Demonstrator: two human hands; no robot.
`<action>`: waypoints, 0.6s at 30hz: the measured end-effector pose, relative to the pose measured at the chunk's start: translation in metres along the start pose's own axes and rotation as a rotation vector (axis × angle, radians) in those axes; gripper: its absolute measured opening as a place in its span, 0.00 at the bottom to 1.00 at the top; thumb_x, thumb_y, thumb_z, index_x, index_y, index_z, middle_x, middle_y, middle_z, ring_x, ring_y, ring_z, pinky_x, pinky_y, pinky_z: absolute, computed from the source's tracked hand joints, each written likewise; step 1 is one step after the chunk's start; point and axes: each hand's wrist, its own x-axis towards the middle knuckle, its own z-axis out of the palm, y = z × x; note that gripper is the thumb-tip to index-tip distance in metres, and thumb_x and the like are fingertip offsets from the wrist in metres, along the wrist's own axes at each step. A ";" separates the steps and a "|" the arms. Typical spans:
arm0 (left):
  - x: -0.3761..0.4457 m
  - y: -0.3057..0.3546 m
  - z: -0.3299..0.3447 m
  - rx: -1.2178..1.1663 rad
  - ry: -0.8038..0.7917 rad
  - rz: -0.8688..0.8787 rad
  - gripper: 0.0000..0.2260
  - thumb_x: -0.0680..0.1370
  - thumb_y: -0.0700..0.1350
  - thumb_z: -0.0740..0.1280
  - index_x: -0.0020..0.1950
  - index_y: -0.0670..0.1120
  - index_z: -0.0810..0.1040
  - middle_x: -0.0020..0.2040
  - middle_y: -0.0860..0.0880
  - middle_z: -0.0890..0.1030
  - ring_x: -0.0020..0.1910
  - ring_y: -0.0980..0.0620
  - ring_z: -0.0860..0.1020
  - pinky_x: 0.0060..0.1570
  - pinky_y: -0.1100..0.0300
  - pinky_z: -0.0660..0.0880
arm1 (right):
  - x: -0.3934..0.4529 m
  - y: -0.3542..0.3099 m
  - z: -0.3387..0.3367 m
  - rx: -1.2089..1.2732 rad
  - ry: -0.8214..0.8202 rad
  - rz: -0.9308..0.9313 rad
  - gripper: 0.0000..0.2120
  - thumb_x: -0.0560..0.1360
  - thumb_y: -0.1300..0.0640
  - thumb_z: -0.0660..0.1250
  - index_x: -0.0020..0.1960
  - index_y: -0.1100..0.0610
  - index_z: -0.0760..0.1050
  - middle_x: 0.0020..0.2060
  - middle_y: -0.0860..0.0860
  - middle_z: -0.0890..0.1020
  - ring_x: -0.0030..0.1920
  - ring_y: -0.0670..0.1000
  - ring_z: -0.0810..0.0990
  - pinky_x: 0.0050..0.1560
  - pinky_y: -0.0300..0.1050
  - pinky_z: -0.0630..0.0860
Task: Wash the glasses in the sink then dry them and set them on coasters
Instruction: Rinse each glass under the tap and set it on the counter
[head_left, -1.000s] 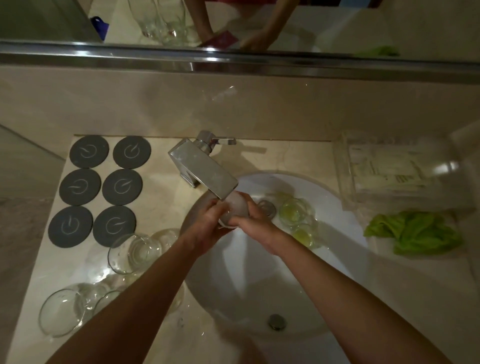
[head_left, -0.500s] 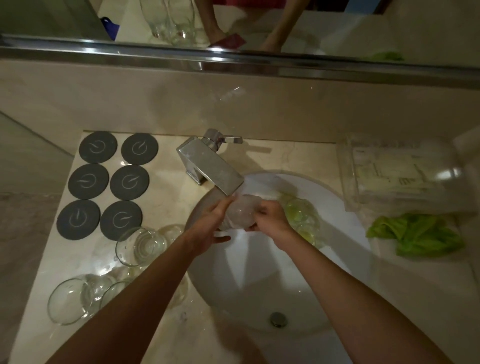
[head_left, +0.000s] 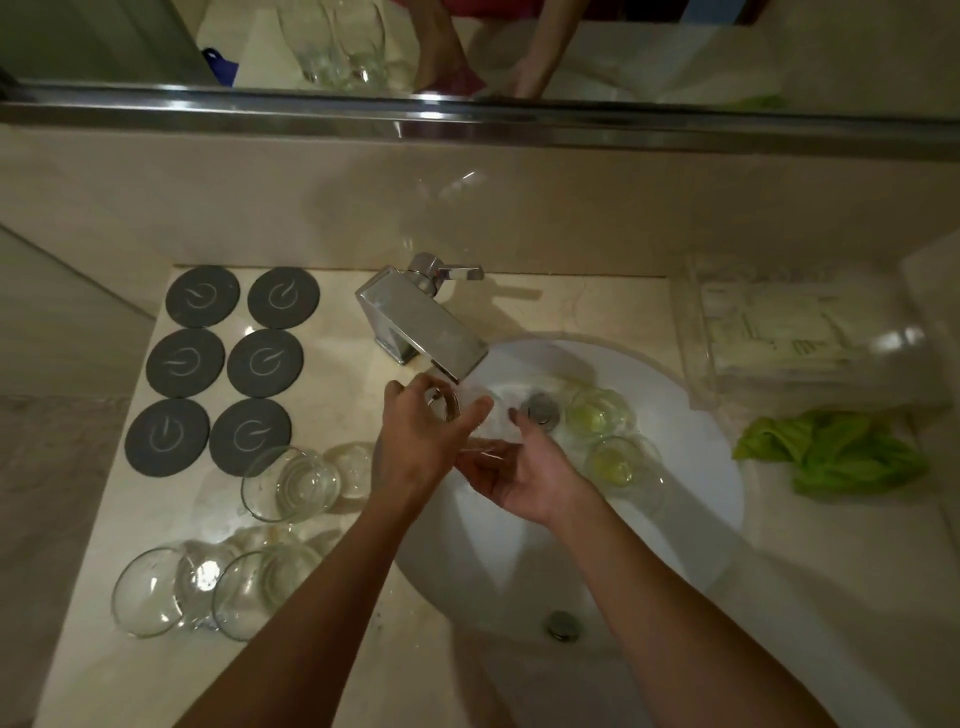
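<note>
A person rinses a glass (head_left: 470, 423) under the tap (head_left: 423, 327) over the white sink (head_left: 696, 415), the left hand (head_left: 415, 441) curled round its side and the right hand (head_left: 524, 467) cupped beneath, palm up, fingers loosely bent against the base. Two more glasses (head_left: 600, 415) wait in the basin just right of the drain (head_left: 540, 408), a yellowish tint showing in them. Three glasses (head_left: 291, 483) stand on the counter (head_left: 332, 675) left of the sink, near six dark round coasters (head_left: 223, 364), all still bare, and a green cloth (head_left: 836, 457) lies well apart on the right. The risks are plain: wet glass is slick and, with only a light hold from below, it could slip and strike the basin or the two glasses beside the drain; the metal spout sits just above the rim and a careless lift could chip it. The forearm passes close over the counter glasses, so a wide swing could knock them. Each coaster carries a pale power-button-like symbol; a clear box (head_left: 795, 343) at right holds packets with print too small to read.
</note>
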 end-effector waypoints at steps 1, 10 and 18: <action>-0.002 -0.001 -0.001 0.003 0.005 0.019 0.23 0.67 0.63 0.76 0.54 0.52 0.77 0.51 0.51 0.72 0.42 0.65 0.72 0.36 0.69 0.67 | 0.000 0.000 0.001 -0.018 -0.033 0.000 0.29 0.79 0.39 0.65 0.58 0.67 0.76 0.40 0.62 0.83 0.39 0.58 0.85 0.44 0.49 0.84; -0.003 -0.032 -0.006 -0.177 -0.127 0.094 0.24 0.69 0.47 0.80 0.59 0.51 0.72 0.56 0.51 0.78 0.53 0.52 0.78 0.48 0.64 0.76 | 0.013 -0.020 0.024 -0.653 0.098 -0.474 0.33 0.65 0.47 0.83 0.64 0.55 0.75 0.56 0.52 0.82 0.52 0.49 0.83 0.52 0.43 0.81; 0.013 -0.034 -0.001 -0.141 -0.129 0.141 0.25 0.74 0.43 0.76 0.68 0.41 0.72 0.61 0.48 0.78 0.60 0.49 0.77 0.59 0.58 0.74 | 0.024 -0.033 0.033 -1.125 0.249 -0.850 0.37 0.61 0.51 0.85 0.65 0.50 0.73 0.58 0.49 0.81 0.59 0.50 0.80 0.57 0.47 0.80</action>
